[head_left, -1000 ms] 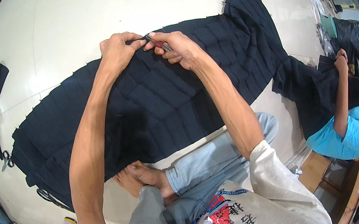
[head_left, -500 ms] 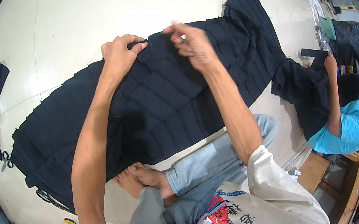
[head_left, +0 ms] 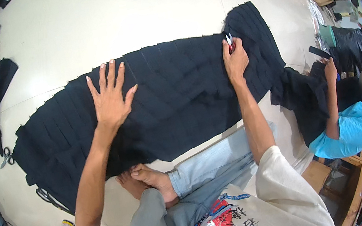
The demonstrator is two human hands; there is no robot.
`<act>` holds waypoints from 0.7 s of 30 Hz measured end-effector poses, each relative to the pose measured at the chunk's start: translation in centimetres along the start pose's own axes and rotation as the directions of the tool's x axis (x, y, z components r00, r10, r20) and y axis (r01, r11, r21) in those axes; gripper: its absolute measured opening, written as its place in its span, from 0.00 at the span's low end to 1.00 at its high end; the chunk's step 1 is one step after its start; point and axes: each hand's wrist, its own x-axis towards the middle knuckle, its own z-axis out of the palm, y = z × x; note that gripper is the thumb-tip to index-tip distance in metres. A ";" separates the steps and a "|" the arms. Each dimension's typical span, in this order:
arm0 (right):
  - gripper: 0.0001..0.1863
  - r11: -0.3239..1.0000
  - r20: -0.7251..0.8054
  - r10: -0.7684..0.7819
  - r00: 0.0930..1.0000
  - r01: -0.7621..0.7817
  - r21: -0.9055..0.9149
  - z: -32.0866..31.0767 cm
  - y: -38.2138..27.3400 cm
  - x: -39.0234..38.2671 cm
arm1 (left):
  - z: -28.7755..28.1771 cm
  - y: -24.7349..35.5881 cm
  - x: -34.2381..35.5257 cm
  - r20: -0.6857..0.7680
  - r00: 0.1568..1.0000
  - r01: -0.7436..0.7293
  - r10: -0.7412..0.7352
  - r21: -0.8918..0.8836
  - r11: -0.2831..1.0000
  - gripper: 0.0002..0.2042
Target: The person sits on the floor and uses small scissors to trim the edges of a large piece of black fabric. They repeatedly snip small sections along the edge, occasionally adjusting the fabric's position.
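Left hand [head_left: 111, 104] spread open, palm down with fingers fanned, lies on a long, dark navy-black cloth with rows of pleat-like folds [head_left: 179, 99]. That cloth stretches across a pale, smooth floor [head_left: 141, 10], just beyond the person's bare feet [head_left: 153, 179]. Near the cloth's right end, beside a raised, bunched part, the right hand [head_left: 236, 60] is closed around a small red tool with a pointed, silvery tip [head_left: 229, 39], probably thread snips; the tip points away from the person.

The step in hand looks like steadying and flattening the cloth while working along its far edge. A next move seems to call for the left hand keeping the folds flat and the right guiding the tip carefully, clear of the fabric.

Half a second ago, the left hand pinched the far edge near its middle, and the right, blurred, hovered close by; now they are well apart.
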 end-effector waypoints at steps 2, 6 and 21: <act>0.15 0.997 -0.016 0.078 0.997 -0.077 0.018 -0.5 -1.8 -2.9 | -1.2 -2.9 -0.4 0.026 0.999 -0.019 0.018 0.058 0.998 0.32; 0.15 0.976 0.041 0.129 0.991 -0.135 0.171 -2.0 -8.1 -10.5 | -2.1 -11.0 -3.6 0.063 0.988 -0.145 0.141 0.065 0.987 0.29; 0.17 0.999 -0.085 0.024 0.996 -0.021 0.039 -1.1 -1.4 -2.0 | -0.2 -4.5 -0.4 -0.091 0.988 -0.142 0.127 -0.177 0.974 0.26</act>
